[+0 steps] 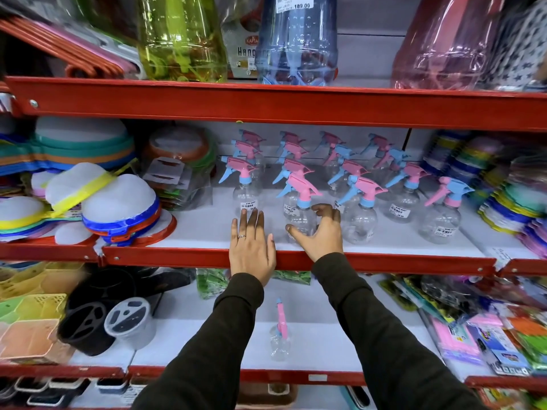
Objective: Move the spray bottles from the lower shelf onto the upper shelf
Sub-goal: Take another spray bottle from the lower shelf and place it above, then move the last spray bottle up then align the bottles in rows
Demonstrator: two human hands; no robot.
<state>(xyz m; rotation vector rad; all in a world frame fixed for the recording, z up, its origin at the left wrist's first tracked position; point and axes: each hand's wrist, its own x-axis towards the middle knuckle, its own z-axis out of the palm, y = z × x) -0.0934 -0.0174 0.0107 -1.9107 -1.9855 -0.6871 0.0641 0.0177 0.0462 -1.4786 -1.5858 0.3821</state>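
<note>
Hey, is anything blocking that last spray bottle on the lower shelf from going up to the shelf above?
Both sleeves cross in front of the lone spray bottle, one either side. The upper shelf has a bare patch under the left hand. Nothing else visible blocks it.

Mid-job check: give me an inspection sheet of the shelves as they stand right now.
Surface: upper shelf white with a red front lip.
Job's things: many spray bottles stand on the upper shelf; one spray bottle is on the lower shelf.
Clutter: plastic lids on the left, stacked packs on the right.
Hands: left hand flat on the shelf, empty; right hand cupped around the front bottle.
Cables: nothing seen.
Surroundings: large jars above.
</note>
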